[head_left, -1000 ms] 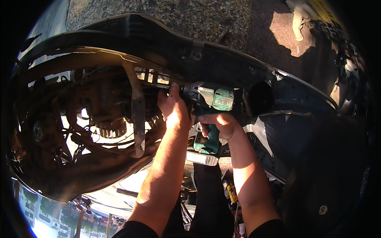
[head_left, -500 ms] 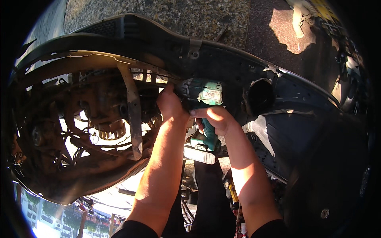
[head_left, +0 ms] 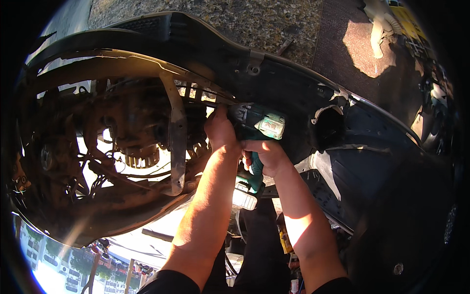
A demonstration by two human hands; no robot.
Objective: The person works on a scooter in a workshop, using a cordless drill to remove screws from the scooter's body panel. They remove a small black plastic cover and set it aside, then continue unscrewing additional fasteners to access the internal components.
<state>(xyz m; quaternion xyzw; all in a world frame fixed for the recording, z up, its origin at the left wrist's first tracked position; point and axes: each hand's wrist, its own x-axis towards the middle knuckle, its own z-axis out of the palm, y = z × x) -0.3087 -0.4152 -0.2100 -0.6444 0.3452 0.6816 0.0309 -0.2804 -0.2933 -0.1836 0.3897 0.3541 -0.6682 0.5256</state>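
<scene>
A green cordless impact wrench (head_left: pixel 270 125) lies across the middle of the view, its metal nose pointing left into a dark vehicle body. My right hand (head_left: pixel 264 156) is wrapped round its grip, with the pale battery (head_left: pixel 243 196) below. Beside the nose, my left hand (head_left: pixel 221 131) reaches in with its fingers bent and one finger pointing up along the opening's edge. What those fingers hold, if anything, is hidden, and so is the wrench's tip. A flat metal strut (head_left: pixel 177 142) hangs just left of my left hand.
Left of my hands, the open body frame (head_left: pixel 122 71) shows rusty mechanical parts and cables. A round dark hole (head_left: pixel 329 126) with a torn rim is in the panel to the right. Stony ground (head_left: pixel 289 24) lies beyond; yellow items (head_left: pixel 285 240) sit below my right forearm.
The view has shifted, so the vehicle body appears a little further right. The wrench has tilted, with its rear end lower and its battery swung left. Both hands keep their places on it.
</scene>
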